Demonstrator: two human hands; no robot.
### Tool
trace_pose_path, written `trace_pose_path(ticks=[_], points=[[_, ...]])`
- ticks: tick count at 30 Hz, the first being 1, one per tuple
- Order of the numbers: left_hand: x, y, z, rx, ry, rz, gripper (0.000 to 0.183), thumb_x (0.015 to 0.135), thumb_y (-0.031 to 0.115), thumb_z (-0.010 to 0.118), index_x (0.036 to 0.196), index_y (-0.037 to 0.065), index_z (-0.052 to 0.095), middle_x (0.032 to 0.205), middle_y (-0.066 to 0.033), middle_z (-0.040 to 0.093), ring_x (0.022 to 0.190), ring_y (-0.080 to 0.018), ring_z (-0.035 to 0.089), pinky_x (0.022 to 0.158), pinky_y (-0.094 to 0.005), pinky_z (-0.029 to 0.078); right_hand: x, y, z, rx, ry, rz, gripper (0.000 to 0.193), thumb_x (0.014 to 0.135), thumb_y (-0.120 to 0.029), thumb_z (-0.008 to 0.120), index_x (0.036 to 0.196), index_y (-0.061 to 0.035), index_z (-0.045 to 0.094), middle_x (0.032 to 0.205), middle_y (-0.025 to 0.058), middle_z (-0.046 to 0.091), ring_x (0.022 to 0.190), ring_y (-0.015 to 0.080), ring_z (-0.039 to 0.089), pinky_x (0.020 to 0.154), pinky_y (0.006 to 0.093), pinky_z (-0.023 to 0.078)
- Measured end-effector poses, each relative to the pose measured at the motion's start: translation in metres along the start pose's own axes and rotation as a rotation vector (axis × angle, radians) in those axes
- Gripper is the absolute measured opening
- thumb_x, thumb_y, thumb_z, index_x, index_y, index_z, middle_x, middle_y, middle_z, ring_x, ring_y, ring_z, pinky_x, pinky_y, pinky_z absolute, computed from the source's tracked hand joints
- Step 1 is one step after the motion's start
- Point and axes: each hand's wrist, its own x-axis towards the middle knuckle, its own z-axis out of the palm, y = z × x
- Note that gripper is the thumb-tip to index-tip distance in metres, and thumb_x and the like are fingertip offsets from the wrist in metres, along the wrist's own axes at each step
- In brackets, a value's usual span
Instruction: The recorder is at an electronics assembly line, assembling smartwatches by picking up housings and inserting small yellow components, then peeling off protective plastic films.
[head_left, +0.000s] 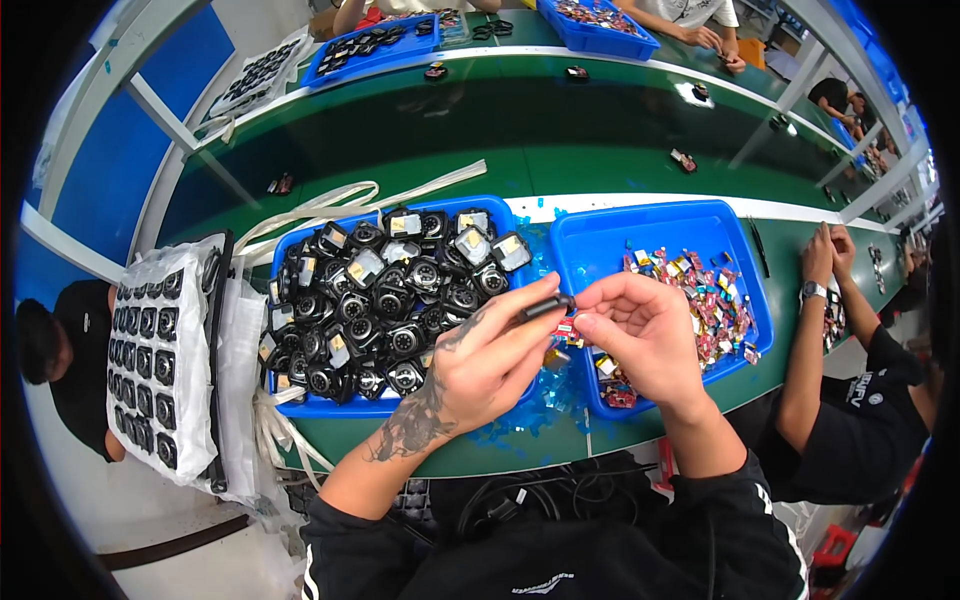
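Blk part (541,308) — tight in L grip (488,362), R grip (648,335) closed on its R end

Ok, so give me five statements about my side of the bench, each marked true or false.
1. The left hand holds a small black piece. True.
2. The right hand lies flat on the table. False: it is raised at the black piece's end.
3. The left tray and right tray are both blue. True.
4. The black cases fill the right tray. False: they are heaped in the left tray.
5. White strapping lies beyond the left tray. True.
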Motion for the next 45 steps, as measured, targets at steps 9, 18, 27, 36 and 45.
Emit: trace_pose_path(ticks=[9, 18, 27, 36, 45], points=[[-0.002, -0.008, 0.0, 0.117, -0.06, 0.09, 0.024, 0.076, -0.003, 0.073, 0.099, -0.002, 0.07, 0.117, -0.0175, 0.065, 0.096, -0.0285, 0.069, 0.078, -0.0338, 0.059, 0.0, -0.005, -0.007, -0.034, -0.086, 0.066, 0.007, 0.09, -0.002, 0.065, 0.095, 0.0023, 0.063, 0.085, 0.0026, 0.063, 0.077, 0.006, 0.059, 0.067, 0.0209, 0.052], [-0.012, -0.001, 0.011, -0.661, -0.077, -0.703, 0.013, 0.086, -0.003, 0.067, 0.098, -0.008, 0.07, 0.104, -0.0158, 0.067, 0.09, -0.021, 0.069, 0.075, -0.0311, 0.06, -0.009, 0.011, -0.002, -0.195, -0.043, -0.155, 0.011, 0.092, -0.005, 0.061, 0.101, -0.0009, 0.057, 0.094, 0.0037, 0.058, 0.088, 0.0082, 0.058, 0.07, 0.024, 0.053], [-0.018, -0.005, 0.019, -0.914, 0.02, -0.692, 0.04, 0.089, -0.008, 0.061, 0.129, -0.004, 0.057, 0.122, -0.0153, 0.061, 0.11, -0.0188, 0.062, 0.094, -0.0286, 0.054, -0.005, 0.015, 0.009, -0.406, 0.133, -0.266, 0.025, 0.08, 0.003, 0.072, 0.1, -0.0017, 0.057, 0.084, 0.003, 0.063, 0.073, 0.0084, 0.062, 0.061, 0.021, 0.048], [-0.014, 0.004, 0.023, -0.959, 0.065, -0.754, 0.041, 0.092, -0.006, 0.056, 0.133, -0.002, 0.053, 0.126, -0.014, 0.06, 0.109, -0.0177, 0.062, 0.086, -0.0303, 0.058, -0.004, 0.047, 0.013, -0.25, 0.252, -0.322, 0.026, 0.081, 0.0, 0.074, 0.095, -0.0032, 0.053, 0.082, 0.0003, 0.06, 0.068, 0.004, 0.051, 0.056, 0.0176, 0.04], [-0.015, 0.004, 0.022, -0.936, 0.179, -0.69, 0.073, 0.091, -0.007, 0.054, 0.152, 0.008, 0.016, 0.135, -0.0215, 0.051, 0.112, -0.0204, 0.062, 0.085, -0.031, 0.058, 0.008, 0.025, 0.023, -0.221, 0.083, -0.116, 0.039, 0.085, -0.001, 0.067, 0.119, -0.0019, 0.049, 0.093, 0.0022, 0.058, 0.081, 0.008, 0.056, 0.06, 0.0192, 0.043]])
